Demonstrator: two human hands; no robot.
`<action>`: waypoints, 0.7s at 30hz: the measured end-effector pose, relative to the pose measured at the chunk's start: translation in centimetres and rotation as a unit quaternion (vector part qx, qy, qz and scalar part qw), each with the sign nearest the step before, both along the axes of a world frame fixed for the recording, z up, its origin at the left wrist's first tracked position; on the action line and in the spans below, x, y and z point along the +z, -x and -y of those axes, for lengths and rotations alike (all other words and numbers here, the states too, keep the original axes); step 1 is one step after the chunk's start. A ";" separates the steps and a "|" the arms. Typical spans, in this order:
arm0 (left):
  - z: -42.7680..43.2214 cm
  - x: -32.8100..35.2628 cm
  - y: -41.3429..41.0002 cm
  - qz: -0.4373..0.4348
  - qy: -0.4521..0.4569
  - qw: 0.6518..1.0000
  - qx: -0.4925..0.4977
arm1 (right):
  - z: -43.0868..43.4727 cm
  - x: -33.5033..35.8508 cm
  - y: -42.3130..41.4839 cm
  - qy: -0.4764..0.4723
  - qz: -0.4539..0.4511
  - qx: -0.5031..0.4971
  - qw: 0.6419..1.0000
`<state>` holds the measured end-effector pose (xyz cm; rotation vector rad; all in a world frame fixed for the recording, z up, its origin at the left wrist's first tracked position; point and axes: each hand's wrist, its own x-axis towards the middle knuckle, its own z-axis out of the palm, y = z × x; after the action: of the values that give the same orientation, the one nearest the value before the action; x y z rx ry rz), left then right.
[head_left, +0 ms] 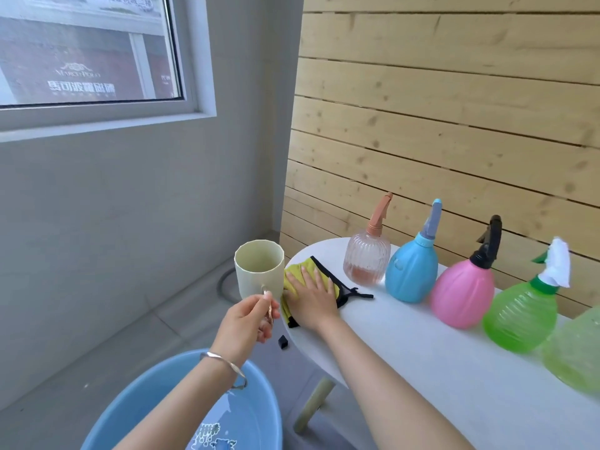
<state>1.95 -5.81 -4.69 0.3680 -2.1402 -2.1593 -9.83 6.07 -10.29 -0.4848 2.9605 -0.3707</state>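
Note:
My left hand (pixel 247 321) grips the handle of a pale cream mug (pixel 259 269) and holds it upright in the air, just left of the white table (pixel 422 345). The mug's inside looks empty. My right hand (pixel 311 298) lies flat with straight fingers on a yellow cloth with black trim (pixel 331 277) at the table's left end. The hand covers most of the cloth.
Spray bottles stand in a row along the wooden wall: a clear one (pixel 368 254), a blue one (pixel 414 271), a pink one (pixel 464 290), a green one (pixel 524 310). A blue basin (pixel 256 407) holding water sits on the grey floor below my left arm.

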 end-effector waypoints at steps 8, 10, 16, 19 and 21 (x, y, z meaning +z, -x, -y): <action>-4.7 0.6 -0.4 -0.004 -0.040 0.999 -0.024 | -5.9 -0.7 -8.7 0.014 -0.019 0.027 0.999; -6.7 0.1 -0.6 0.004 -0.055 0.998 -0.036 | -8.2 -0.6 -10.7 0.013 -0.029 0.021 0.999; -12.1 -1.3 -1.3 0.038 -0.125 0.991 -0.036 | -16.0 -0.5 -13.1 -0.012 -0.021 -0.074 0.997; -13.5 -1.6 -1.4 0.045 -0.147 0.987 -0.037 | -18.2 -0.6 -13.3 -0.027 -0.018 -0.116 0.993; -14.2 -1.4 -1.3 0.056 -0.163 0.984 -0.037 | -18.6 -0.6 -13.4 -0.033 -0.020 -0.125 0.991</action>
<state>3.28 8.44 -6.14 0.4475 -1.8739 -2.5955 3.53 24.66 -10.88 -0.1133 3.0670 -0.2870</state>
